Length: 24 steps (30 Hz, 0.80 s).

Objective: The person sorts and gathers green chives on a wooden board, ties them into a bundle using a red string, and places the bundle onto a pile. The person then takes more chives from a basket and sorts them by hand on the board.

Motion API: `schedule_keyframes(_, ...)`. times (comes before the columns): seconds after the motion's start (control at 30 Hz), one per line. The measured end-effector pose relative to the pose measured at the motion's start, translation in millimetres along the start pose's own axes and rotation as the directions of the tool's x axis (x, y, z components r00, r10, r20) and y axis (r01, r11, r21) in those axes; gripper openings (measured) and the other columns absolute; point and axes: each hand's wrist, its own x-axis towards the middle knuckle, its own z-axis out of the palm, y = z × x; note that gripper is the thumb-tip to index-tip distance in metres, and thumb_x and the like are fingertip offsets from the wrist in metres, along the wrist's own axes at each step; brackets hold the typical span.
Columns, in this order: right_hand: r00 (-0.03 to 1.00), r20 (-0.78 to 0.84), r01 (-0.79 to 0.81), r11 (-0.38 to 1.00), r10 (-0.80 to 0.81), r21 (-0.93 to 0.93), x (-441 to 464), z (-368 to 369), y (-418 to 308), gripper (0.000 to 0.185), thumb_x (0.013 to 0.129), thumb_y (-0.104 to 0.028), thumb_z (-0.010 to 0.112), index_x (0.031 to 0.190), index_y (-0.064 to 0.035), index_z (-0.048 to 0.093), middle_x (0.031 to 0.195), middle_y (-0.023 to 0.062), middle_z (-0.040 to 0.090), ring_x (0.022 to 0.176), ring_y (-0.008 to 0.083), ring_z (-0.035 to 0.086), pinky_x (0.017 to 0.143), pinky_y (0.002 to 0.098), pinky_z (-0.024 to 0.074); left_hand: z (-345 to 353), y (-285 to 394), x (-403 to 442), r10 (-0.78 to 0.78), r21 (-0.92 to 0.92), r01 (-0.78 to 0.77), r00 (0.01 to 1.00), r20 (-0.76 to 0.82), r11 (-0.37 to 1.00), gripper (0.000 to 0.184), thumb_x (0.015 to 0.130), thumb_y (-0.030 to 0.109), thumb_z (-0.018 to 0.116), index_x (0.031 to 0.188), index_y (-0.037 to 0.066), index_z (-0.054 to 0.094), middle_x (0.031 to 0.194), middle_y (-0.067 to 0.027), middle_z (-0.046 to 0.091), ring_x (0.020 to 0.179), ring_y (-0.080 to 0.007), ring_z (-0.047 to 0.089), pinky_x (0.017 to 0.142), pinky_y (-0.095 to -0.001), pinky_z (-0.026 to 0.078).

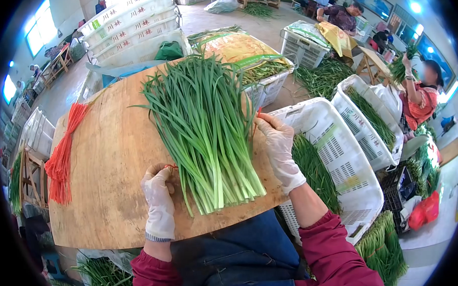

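Observation:
A broad bunch of garlic chives [208, 128] lies on the wooden board [109, 167], its leaf tips away from me and its pale cut ends near me. My left hand [159, 201], in a white glove, pinches one end of a red tie [170, 166] at the left side of the bunch. On the right side, my gloved right hand [279, 146] pinches a red end too, above the board. The middle of the tie is hidden, apparently under the chives. A bundle of loose red ties [70, 148] lies at the board's left edge.
A white crate [348, 174] with chives stands right of the board, another crate [375, 133] beyond it. Stacked white crates [134, 30] rise behind the board. Tied chives [381, 251] stand at lower right. Two people [420, 98] [341, 20] work at the right.

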Motion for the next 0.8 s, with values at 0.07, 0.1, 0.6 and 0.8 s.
schedule_keyframes(0.07, 1.0, 0.012, 0.02, 1.0, -0.02, -0.015, 0.6, 0.7, -0.8, 0.019, 0.083, -0.009, 0.064, 0.099, 0.0011, 0.066, 0.087, 0.0028, 0.066, 0.079, 0.0082, 0.056, 0.075, 0.0216, 0.0444, -1.1, -0.1, 0.4, -0.007, -0.004, 0.007, 1.0, 0.003, 1.0, 0.006, 0.079, 0.003, 0.057, 0.083, 0.0, 0.059, 0.06, -0.005, 0.055, 0.042, -0.0082, 0.041, 0.043, -0.0211, 0.036)
schedule_keyframes(0.1, 0.999, 0.018, 0.03, 0.999, -0.03, -0.022, 1.0, 1.1, -1.3, 0.019, 0.083, -0.009, 0.064, 0.099, 0.0011, 0.066, 0.087, 0.0032, 0.066, 0.08, 0.0083, 0.056, 0.075, 0.0216, 0.0444, -1.4, -0.2, 0.9, -0.011, -0.006, 0.011, 1.0, 0.004, 1.0, 0.006, 0.079, 0.003, 0.057, 0.083, 0.0, 0.058, 0.06, -0.0052, 0.055, 0.042, -0.0082, 0.041, 0.043, -0.0212, 0.036)
schedule_keyframes(0.6, 0.979, 0.194, 0.109, 0.971, -0.068, -0.214, -5.2, 8.6, -16.9, 0.009, 0.08, -0.007, 0.064, 0.088, -0.0014, 0.067, 0.074, 0.0037, 0.059, 0.066, 0.0106, 0.054, 0.058, 0.0235, 0.0432, -3.1, -1.5, 2.2, -0.019, -0.03, 0.019, 1.0, 0.007, 0.999, 0.004, 0.079, 0.003, 0.058, 0.082, 0.0, 0.059, 0.06, -0.0063, 0.056, 0.041, -0.0085, 0.041, 0.042, -0.0207, 0.035)
schedule_keyframes(0.8, 0.843, 0.215, 0.535, 0.734, -0.493, -0.418, 1.0, 7.2, 0.4, 0.012, 0.082, -0.01, 0.063, 0.091, -0.0024, 0.066, 0.073, 0.0021, 0.061, 0.064, 0.0111, 0.054, 0.062, 0.0241, 0.0432, -5.1, -2.9, 3.3, -0.016, -0.015, 0.016, 1.0, 0.005, 1.0, 0.007, 0.079, 0.004, 0.057, 0.083, -0.001, 0.059, 0.061, -0.0064, 0.057, 0.042, -0.0086, 0.042, 0.041, -0.0207, 0.033)
